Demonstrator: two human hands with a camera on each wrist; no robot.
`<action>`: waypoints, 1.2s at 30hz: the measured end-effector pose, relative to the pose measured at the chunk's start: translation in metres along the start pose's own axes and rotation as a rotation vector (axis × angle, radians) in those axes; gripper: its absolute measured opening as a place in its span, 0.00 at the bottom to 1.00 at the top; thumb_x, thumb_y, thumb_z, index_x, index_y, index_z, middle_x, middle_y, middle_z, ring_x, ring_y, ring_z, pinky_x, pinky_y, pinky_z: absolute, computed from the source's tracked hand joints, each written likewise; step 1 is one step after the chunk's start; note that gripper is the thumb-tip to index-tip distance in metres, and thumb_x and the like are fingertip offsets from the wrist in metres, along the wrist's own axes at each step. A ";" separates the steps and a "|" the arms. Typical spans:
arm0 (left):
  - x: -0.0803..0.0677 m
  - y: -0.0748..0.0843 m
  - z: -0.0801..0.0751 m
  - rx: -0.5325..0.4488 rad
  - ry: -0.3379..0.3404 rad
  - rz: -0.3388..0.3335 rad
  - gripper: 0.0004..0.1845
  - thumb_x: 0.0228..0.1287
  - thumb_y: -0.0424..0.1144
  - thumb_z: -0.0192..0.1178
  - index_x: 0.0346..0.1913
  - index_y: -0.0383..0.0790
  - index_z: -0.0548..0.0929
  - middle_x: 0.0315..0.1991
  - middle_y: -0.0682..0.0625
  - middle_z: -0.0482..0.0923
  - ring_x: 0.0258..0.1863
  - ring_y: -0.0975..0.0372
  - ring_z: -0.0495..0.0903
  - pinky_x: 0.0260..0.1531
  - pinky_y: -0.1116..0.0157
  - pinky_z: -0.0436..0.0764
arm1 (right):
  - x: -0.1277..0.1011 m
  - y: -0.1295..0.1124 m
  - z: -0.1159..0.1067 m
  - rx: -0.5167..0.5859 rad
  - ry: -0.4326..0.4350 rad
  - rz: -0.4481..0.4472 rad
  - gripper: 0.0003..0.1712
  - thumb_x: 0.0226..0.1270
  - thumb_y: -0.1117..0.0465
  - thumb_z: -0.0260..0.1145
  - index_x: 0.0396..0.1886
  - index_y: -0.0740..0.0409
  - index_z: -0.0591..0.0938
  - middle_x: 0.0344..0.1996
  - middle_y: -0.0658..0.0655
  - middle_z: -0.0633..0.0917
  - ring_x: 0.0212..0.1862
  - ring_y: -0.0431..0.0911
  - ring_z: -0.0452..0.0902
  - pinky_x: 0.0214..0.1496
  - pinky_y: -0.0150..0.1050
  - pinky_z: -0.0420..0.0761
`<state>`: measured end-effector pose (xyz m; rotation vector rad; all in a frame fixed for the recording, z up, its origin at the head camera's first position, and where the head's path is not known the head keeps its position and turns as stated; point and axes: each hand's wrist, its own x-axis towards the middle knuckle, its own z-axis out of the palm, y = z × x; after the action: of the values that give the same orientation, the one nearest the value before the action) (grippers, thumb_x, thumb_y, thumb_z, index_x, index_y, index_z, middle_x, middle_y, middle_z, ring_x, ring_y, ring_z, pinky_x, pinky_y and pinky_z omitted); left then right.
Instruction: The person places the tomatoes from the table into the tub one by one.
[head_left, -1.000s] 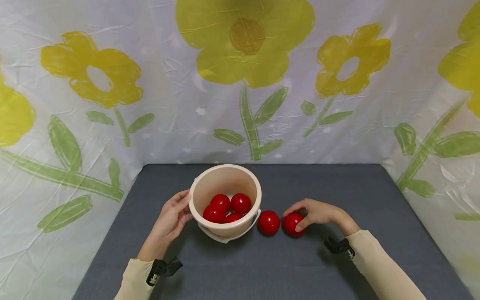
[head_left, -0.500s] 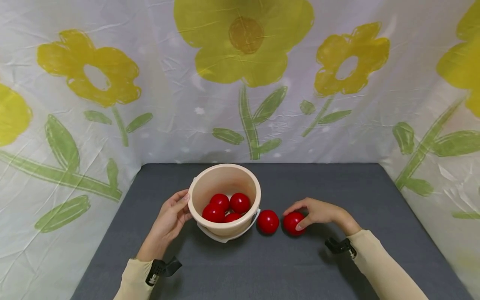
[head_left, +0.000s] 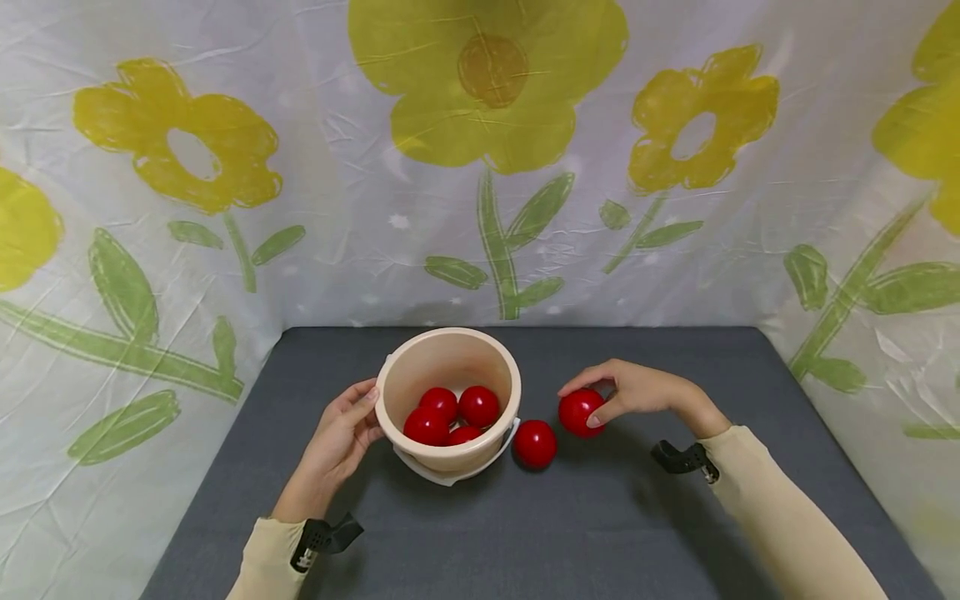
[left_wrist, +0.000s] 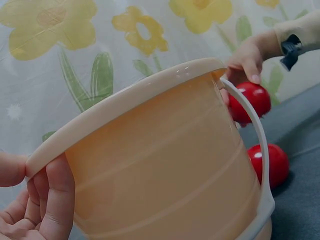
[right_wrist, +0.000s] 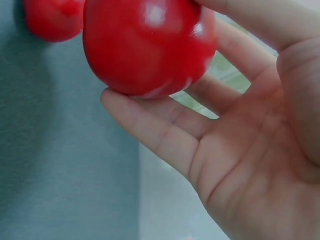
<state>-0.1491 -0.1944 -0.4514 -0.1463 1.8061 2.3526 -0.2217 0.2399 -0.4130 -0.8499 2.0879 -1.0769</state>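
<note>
My left hand [head_left: 347,433] grips the rim of a cream plastic bucket [head_left: 450,342], thumb on top and fingers beneath. The bucket leans toward me; several glossy red round fruits [head_left: 480,406] lie inside. Whether they are apples or tomatoes I cannot tell. Pinched between thumb and fingertips of my right hand [head_left: 637,390] is another red round fruit [head_left: 581,412], held above the table to the bucket's right. In the right wrist view this held fruit [right_wrist: 150,45] has a slightly lobed, shiny skin. One more red fruit [head_left: 535,444] rests on the table beside the bucket.
A dark grey cloth covers the table [head_left: 480,542]. Behind it and along both sides hangs a pale curtain [head_left: 337,250] printed with yellow flowers. The bucket's white handle [left_wrist: 262,150] hangs down on the side near the loose fruit.
My right hand has raised its red fruit off the table, up and slightly left. The left hand and the bucket stay in place.
</note>
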 end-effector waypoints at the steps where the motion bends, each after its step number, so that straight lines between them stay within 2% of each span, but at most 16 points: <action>1: 0.000 0.000 0.000 0.000 -0.001 0.001 0.19 0.76 0.39 0.51 0.64 0.36 0.64 0.52 0.52 0.75 0.39 0.68 0.80 0.33 0.73 0.84 | 0.001 -0.005 -0.002 0.002 -0.002 -0.007 0.29 0.62 0.62 0.72 0.63 0.53 0.78 0.61 0.62 0.80 0.55 0.50 0.79 0.50 0.38 0.86; 6: 0.000 0.000 0.000 0.002 0.003 0.001 0.18 0.76 0.40 0.51 0.62 0.38 0.65 0.51 0.53 0.75 0.38 0.68 0.80 0.33 0.74 0.84 | 0.010 -0.039 -0.019 0.022 -0.033 -0.031 0.30 0.63 0.62 0.71 0.65 0.52 0.76 0.62 0.61 0.78 0.56 0.53 0.79 0.51 0.42 0.86; 11: 0.000 0.000 -0.001 0.006 0.002 0.005 0.19 0.76 0.40 0.51 0.63 0.37 0.64 0.52 0.53 0.75 0.38 0.68 0.80 0.33 0.74 0.84 | 0.030 -0.072 -0.031 0.034 -0.087 -0.072 0.31 0.64 0.63 0.70 0.67 0.56 0.74 0.63 0.62 0.77 0.57 0.54 0.78 0.53 0.45 0.85; 22: 0.000 0.000 -0.001 -0.001 -0.008 0.010 0.17 0.77 0.39 0.51 0.62 0.37 0.65 0.50 0.52 0.76 0.36 0.68 0.80 0.32 0.73 0.84 | 0.079 -0.107 -0.042 0.012 -0.179 -0.186 0.31 0.63 0.66 0.69 0.66 0.63 0.73 0.62 0.63 0.78 0.59 0.52 0.77 0.54 0.46 0.85; 29: -0.001 0.001 -0.001 -0.019 -0.021 0.013 0.16 0.76 0.38 0.51 0.61 0.38 0.66 0.50 0.52 0.76 0.35 0.68 0.80 0.32 0.73 0.84 | 0.108 -0.116 -0.041 -0.003 -0.205 -0.137 0.30 0.62 0.64 0.69 0.66 0.57 0.75 0.62 0.56 0.80 0.61 0.51 0.76 0.57 0.46 0.83; 36: -0.002 0.002 -0.001 -0.037 -0.041 0.029 0.14 0.76 0.38 0.51 0.59 0.39 0.66 0.50 0.52 0.76 0.35 0.68 0.81 0.32 0.73 0.85 | 0.135 -0.122 -0.035 0.005 -0.263 -0.072 0.32 0.63 0.63 0.69 0.68 0.58 0.74 0.62 0.56 0.78 0.60 0.51 0.76 0.58 0.45 0.83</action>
<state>-0.1477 -0.1956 -0.4497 -0.0772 1.7585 2.3919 -0.2974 0.0956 -0.3248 -1.0126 1.8474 -0.9498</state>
